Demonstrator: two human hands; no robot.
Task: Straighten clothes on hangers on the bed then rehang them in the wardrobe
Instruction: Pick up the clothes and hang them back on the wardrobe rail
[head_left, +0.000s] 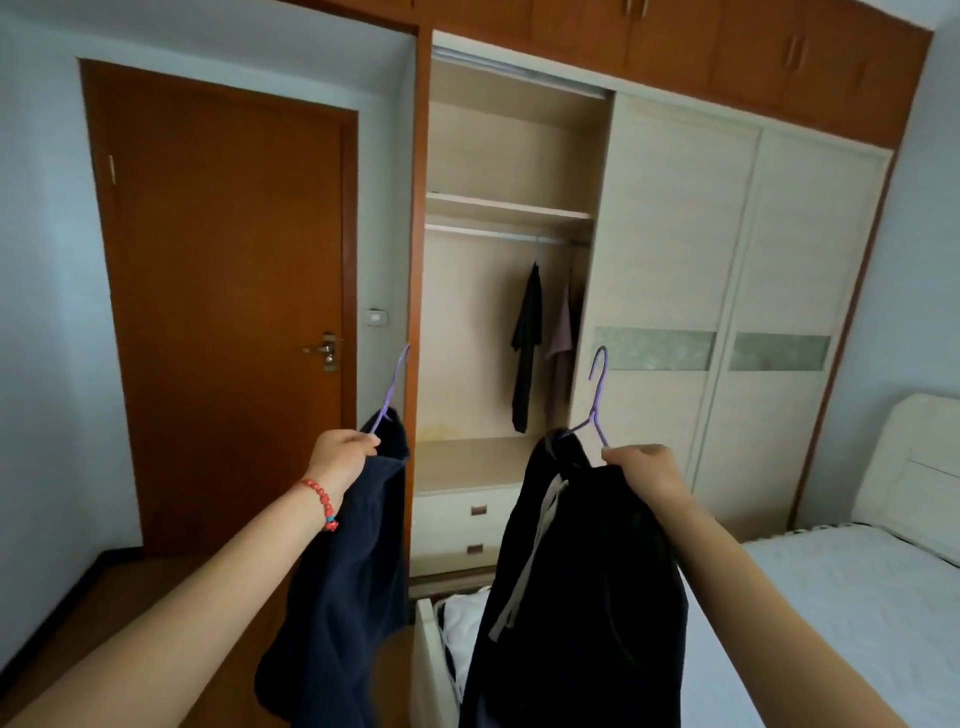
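**Now: two hung garments held up before the open wardrobe**

We hold one hanger in each hand, both raised toward the wardrobe. Our left hand is clenched around the shoulder of a purple hanger, whose hook points up and slightly right. From it hangs a navy garment, bunched below the fist and draping down past the forearm. A red bead bracelet sits on the left wrist.

Our right hand pinches the arm of a second purple hanger, hook upright. Its load is a black garment with a pale drawstring trailing down the front; it hangs unevenly, gathered toward the hanger's neck.

Beyond the hands, the wardrobe stands with its left section open. Inside, a rail runs under a shelf. Two items hang on the rail, toward its right end: a dark shirt and, just beside it, a mauve shirt. Below them are two closed drawers. The pale sliding doors cover the remaining sections.

Near the wardrobe's foot, between our two arms, an open white box holds light-coloured cloth; we cannot tell what exactly. The bed lies at right under a pale cover, headboard against the wall. A brown door stands shut at left.
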